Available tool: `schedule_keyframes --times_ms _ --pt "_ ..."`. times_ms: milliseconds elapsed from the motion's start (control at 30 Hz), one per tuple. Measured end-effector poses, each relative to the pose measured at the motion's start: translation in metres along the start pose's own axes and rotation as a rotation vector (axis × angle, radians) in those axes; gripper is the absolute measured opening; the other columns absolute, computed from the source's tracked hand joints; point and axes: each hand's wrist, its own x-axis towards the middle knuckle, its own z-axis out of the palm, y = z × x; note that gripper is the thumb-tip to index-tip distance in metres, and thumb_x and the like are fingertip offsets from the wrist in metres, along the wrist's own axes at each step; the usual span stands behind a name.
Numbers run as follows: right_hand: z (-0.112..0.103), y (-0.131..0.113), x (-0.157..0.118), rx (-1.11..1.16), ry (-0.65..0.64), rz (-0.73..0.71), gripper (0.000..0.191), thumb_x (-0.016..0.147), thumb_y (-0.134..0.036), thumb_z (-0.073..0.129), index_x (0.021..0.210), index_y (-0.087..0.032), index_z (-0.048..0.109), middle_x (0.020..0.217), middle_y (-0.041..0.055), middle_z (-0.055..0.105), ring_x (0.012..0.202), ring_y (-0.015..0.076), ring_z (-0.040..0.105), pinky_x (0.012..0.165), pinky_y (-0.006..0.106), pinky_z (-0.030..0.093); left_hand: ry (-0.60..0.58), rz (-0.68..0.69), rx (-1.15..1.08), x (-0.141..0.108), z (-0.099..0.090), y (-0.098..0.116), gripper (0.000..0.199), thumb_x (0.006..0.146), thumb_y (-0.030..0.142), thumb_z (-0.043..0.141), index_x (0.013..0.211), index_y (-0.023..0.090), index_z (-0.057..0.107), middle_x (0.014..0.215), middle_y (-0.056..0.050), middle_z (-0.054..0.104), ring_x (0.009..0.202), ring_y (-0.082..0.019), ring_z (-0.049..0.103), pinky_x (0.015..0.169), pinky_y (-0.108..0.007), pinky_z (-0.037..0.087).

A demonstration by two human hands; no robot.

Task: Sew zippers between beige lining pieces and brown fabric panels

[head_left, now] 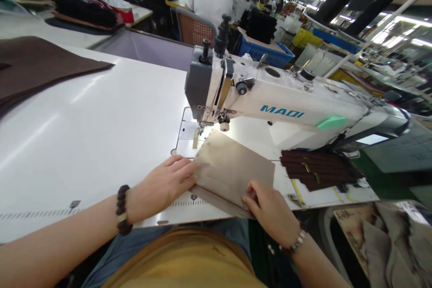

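A taupe piece of fabric (232,166) lies on the white table with its far corner by the needle of the sewing machine (249,90). Its near edge is folded over. My left hand (168,184) rests on the table, fingers stretched out over the fabric's left edge. At the near right edge, my right hand (270,209) has its fingers curled, pinching the folded fabric. The presser foot (201,129) stands just beyond the fabric's far left corner. A dark beaded bracelet is on my left wrist, and a lighter one on my right.
Dark brown fabric (40,67) lies at the table's far left. Right of the machine's bed is a stack of dark maroon pieces (317,168). More taupe pieces (388,243) sit lower right. Behind the table, a person in white (211,0) sits with their back turned.
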Motion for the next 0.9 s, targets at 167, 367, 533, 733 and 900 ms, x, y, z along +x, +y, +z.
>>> schedule_keyframes --times_ms 167,367,533,733,900 --pt "-0.007 -0.022 0.001 -0.177 -0.014 -0.158 0.063 0.079 -0.019 0.064 0.134 -0.035 0.037 0.106 0.0053 0.060 0.089 0.0217 0.061 0.074 0.033 0.047 -0.063 0.029 0.096 0.019 0.007 -0.019 0.030 0.090 0.013 0.044 0.117 0.016 0.056 0.121 -0.009 0.054 0.105 -0.024 0.047 0.094 -0.041 0.035" --pt "-0.018 -0.030 0.040 -0.260 -0.053 -0.569 0.098 0.059 -0.042 0.080 0.141 -0.026 0.029 0.150 0.0079 0.012 0.138 0.0289 0.010 0.108 0.059 0.015 -0.152 0.079 0.010 0.055 0.023 -0.027 0.017 0.090 0.020 0.049 0.098 0.014 0.063 0.107 -0.007 0.061 0.096 -0.021 0.051 0.091 -0.037 0.040" --pt "-0.012 -0.011 0.057 -0.128 -0.131 -0.608 0.072 0.082 -0.057 0.052 0.141 -0.023 0.028 0.149 0.0054 0.018 0.139 0.0225 0.014 0.110 0.057 0.009 -0.106 -0.014 -0.029 0.054 0.030 -0.012 0.027 0.091 0.018 0.044 0.112 0.007 0.057 0.119 -0.012 0.057 0.112 -0.024 0.047 0.101 -0.041 0.033" --pt "0.009 -0.019 0.060 -0.122 0.094 -0.530 0.052 0.092 -0.036 0.044 0.140 -0.022 0.031 0.147 0.0075 0.024 0.137 0.0196 0.019 0.110 0.055 0.015 -0.121 -0.107 0.033 0.049 0.031 -0.010 0.036 0.091 0.033 0.050 0.116 0.007 0.055 0.123 -0.015 0.054 0.120 -0.028 0.043 0.105 -0.045 0.027" --pt "0.014 -0.040 0.077 -0.138 0.191 -0.540 0.052 0.089 -0.037 0.050 0.137 -0.023 0.037 0.149 0.0075 0.019 0.137 0.0229 0.019 0.109 0.055 0.021 -0.134 -0.203 0.091 0.034 0.024 -0.023 0.037 0.088 0.032 0.055 0.115 0.007 0.055 0.118 -0.015 0.057 0.116 -0.029 0.047 0.103 -0.044 0.032"
